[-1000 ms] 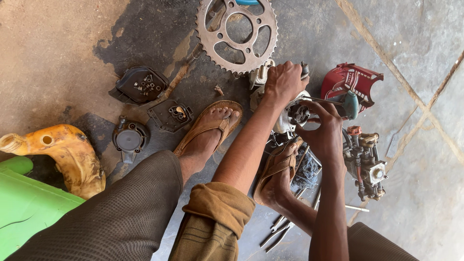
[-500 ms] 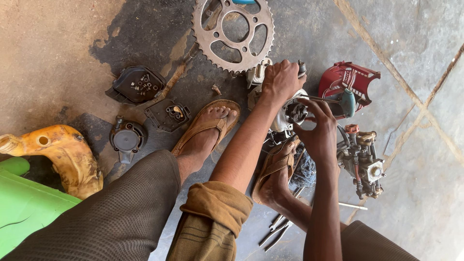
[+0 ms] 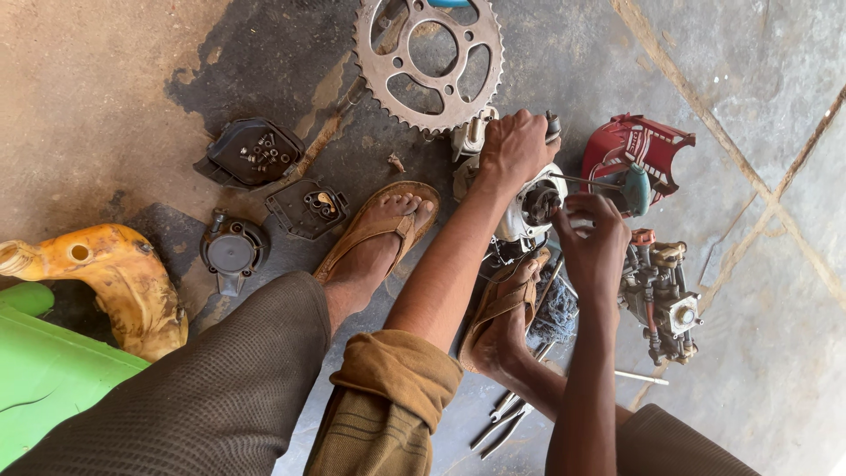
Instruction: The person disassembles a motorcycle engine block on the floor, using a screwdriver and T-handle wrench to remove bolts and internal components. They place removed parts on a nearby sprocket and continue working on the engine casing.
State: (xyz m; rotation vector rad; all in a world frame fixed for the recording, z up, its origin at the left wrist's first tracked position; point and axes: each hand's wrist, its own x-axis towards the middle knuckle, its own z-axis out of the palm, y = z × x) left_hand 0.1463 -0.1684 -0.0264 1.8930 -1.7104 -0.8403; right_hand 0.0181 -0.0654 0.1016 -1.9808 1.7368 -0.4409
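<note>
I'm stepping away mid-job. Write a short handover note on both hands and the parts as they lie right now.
Left hand: clamped on top of the small engine block, steadying it on the floor.
Right hand: at the block's side opening, with the teal-handled screwdriver just above its fingers; whether it grips it is unclear.
Around: sprocket above, red cover right, carburettor lower right, three black covers left.
Done: covers are off.
Left: the block is not yet fully apart.

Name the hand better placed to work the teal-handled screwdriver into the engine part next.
Right, probably. The right hand already grips the screwdriver, whose shaft points at the engine part. The left hand is clamped over that part's top, steadying it.
</note>
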